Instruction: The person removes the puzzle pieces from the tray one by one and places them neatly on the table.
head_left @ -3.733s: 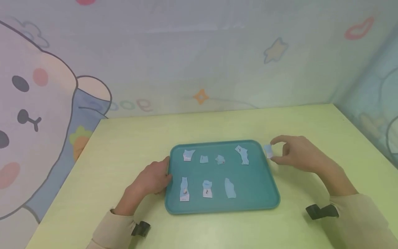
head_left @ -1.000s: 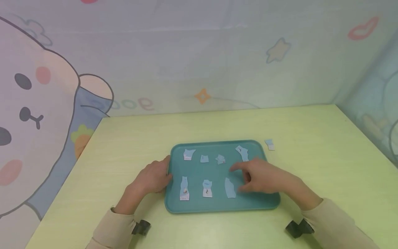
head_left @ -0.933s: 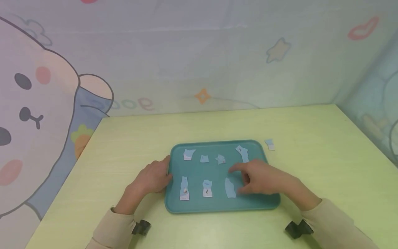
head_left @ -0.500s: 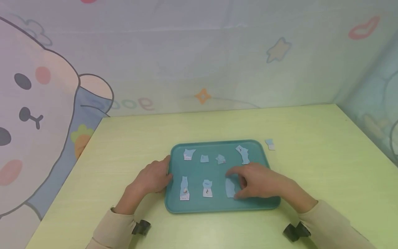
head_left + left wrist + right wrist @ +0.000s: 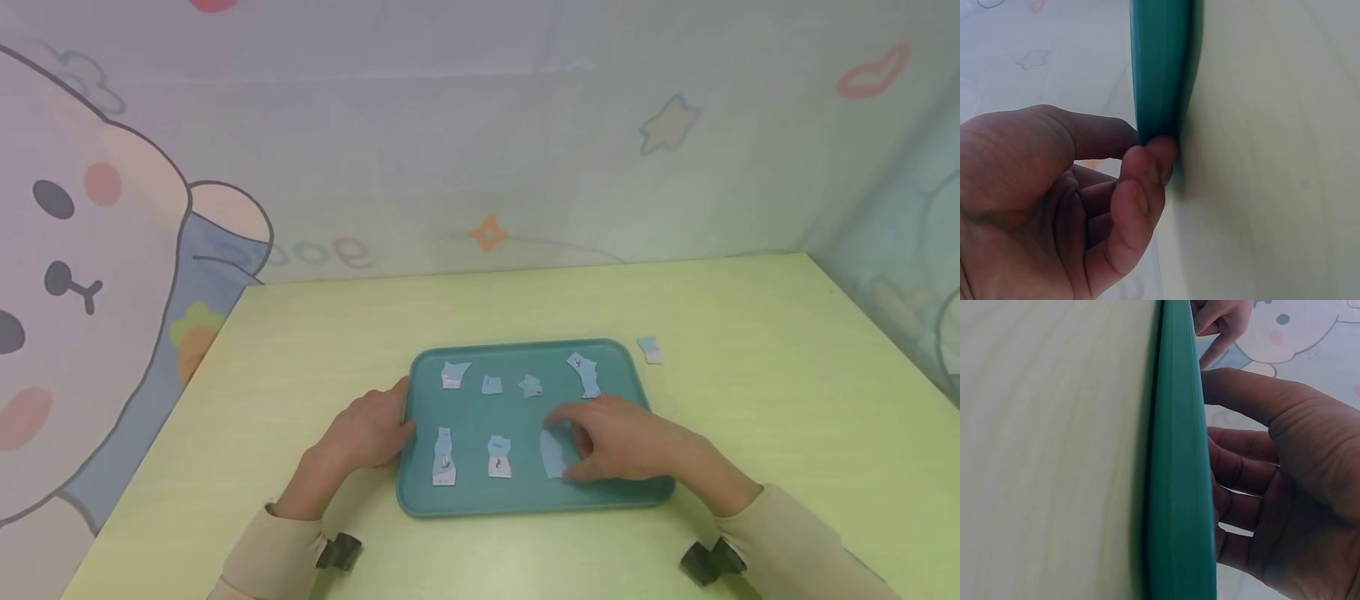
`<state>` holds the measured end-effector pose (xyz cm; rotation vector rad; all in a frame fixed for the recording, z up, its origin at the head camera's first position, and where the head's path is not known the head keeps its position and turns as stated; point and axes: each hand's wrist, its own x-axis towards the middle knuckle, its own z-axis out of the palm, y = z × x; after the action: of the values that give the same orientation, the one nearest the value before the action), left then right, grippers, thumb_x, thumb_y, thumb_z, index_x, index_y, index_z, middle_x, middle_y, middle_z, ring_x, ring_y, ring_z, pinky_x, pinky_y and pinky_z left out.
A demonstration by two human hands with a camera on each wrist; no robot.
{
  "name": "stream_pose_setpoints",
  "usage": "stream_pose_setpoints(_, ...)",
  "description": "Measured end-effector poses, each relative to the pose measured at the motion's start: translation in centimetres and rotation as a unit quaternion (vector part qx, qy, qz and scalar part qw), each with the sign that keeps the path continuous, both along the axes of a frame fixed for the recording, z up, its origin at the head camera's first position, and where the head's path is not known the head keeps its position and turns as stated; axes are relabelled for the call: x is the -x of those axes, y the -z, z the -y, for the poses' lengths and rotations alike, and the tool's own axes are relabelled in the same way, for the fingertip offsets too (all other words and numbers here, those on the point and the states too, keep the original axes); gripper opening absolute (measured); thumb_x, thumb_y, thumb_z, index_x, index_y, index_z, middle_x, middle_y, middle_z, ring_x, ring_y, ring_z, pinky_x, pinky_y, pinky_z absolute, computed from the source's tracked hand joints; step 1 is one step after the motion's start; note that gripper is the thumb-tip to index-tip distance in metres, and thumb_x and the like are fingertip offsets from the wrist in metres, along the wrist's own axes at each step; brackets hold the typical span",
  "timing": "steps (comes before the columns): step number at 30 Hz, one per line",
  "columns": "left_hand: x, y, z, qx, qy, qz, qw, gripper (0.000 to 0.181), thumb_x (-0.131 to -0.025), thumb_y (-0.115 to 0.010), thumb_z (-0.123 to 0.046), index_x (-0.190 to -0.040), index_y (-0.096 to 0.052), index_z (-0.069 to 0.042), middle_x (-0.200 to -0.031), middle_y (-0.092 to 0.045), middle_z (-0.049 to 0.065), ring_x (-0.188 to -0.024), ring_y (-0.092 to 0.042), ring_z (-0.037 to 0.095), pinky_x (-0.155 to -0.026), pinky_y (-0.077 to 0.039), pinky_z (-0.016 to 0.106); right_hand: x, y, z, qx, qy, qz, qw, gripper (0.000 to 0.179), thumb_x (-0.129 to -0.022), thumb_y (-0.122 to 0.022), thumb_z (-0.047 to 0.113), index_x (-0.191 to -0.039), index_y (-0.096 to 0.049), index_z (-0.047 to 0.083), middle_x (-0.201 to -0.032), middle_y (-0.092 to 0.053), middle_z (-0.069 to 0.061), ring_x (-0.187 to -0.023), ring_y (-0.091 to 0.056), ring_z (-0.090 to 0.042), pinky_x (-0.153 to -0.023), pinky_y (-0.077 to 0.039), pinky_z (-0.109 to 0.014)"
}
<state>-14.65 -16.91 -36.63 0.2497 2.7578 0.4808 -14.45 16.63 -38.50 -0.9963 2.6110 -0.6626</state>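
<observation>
Seven pale blue paper scraps lie on the teal tray point(image 5: 660, 492) on the bench point(image 5: 750, 317); the right hand point(image 5: 615, 440) is down on the near-right scrap point(image 5: 552, 454), fingers bent around it, though I cannot tell if it is actually pinched. Left hand point(image 5: 367, 432) grips the tray's left rim, thumb over the edge. Risk: the thin scrap slides or creases under the fingertips, or the sleeve brushes neighbouring scraps out of their rows.

Left hand at the tray edge

The teal tray point(image 5: 1157, 69) rim is seen edge-on, touched by the thumb and a curled fingertip of the left hand point(image 5: 1054, 206); the pale green table point(image 5: 1272, 150) is shown beside it.
</observation>
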Motion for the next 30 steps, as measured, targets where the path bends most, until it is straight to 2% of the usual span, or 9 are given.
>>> stream_pose_setpoints(3, -0.1, 0.0, 0.0, -0.001, -0.001, -0.001, 1.0000, 0.065, -0.103, -0.053, -0.009, -0.160, -0.029, 0.011, -0.069, -0.057, 0.007, -0.054, -0.056, 0.016, -0.053, -0.040, 0.029, 0.0, 0.0, 0.1, 0.008, -0.003, -0.004, 1.0000, 0.043, -0.085, -0.084, 0.025, -0.123, -0.070, 0.011, -0.067, -0.052, 0.014, -0.062, -0.045, 0.001, -0.067, -0.040, -0.024)
stream_pose_setpoints(10, -0.1, 0.1, 0.1, -0.009, 0.002, -0.004, 1.0000, 0.064, -0.102, -0.053, -0.008, -0.159, -0.030, 0.011, -0.070, -0.058, 0.008, -0.054, -0.056, 0.016, -0.052, -0.041, 0.029, 0.1, -0.1, 0.1, 0.005, -0.015, 0.010, 0.9998, 0.057, -0.087, -0.082, 0.025, -0.140, -0.065, 0.014, -0.064, -0.050, 0.015, -0.060, -0.044, 0.000, -0.065, -0.040, -0.023)
stream_pose_setpoints(21, 0.1, 0.0, 0.0, -0.002, 0.005, -0.008, 1.0000, 0.065, -0.103, -0.054, -0.010, -0.159, -0.030, 0.011, -0.071, -0.056, 0.008, -0.056, -0.056, 0.017, -0.053, -0.040, 0.029, 0.4, -0.2, 0.1, 0.001, -0.023, 0.024, 0.9995, 0.054, -0.086, -0.082, 0.024, -0.137, -0.067, 0.015, -0.064, -0.048, 0.014, -0.059, -0.042, -0.001, -0.063, -0.038, -0.023)
stream_pose_setpoints(26, -0.1, -0.1, 0.0, -0.002, 0.005, -0.008, 1.0000, 0.065, -0.103, -0.054, -0.010, -0.159, -0.030, 0.012, -0.069, -0.055, 0.007, -0.056, -0.055, 0.017, -0.053, -0.040, 0.029, 1.0, -0.8, -0.9, 0.028, 0.011, 0.070, 0.9971, 0.057, -0.088, -0.079, 0.020, -0.142, -0.064, 0.012, -0.065, -0.048, 0.012, -0.059, -0.042, -0.003, -0.060, -0.038, -0.024)
stream_pose_setpoints(30, -0.1, -0.1, 0.0, -0.003, 0.006, -0.010, 0.9999, 0.064, -0.103, -0.054, -0.010, -0.158, -0.031, 0.011, -0.071, -0.056, 0.008, -0.057, -0.056, 0.017, -0.053, -0.040, 0.030, 1.8, -2.1, -2.7, 0.052, 0.050, 0.071, 0.9948, 0.057, -0.090, -0.079, 0.020, -0.144, -0.062, 0.012, -0.064, -0.045, 0.011, -0.057, -0.040, -0.004, -0.059, -0.039, -0.024)
